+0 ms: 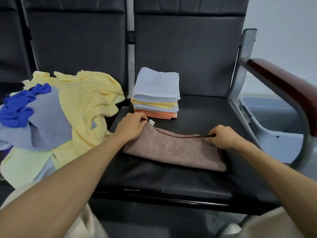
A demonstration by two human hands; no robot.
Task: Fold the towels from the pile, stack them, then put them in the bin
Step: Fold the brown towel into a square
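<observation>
The brown towel, folded flat on the black seat, was pinched at its dark-trimmed far corners by the left hand and right hand.

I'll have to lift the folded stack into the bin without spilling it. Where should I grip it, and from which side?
Likely low: under the orange towel at the bottom of the stack, at its left and right ends, coming from the front. The backrest blocks the rear, and the layers lie loose, so a grip higher up could leave the lower ones behind.
</observation>
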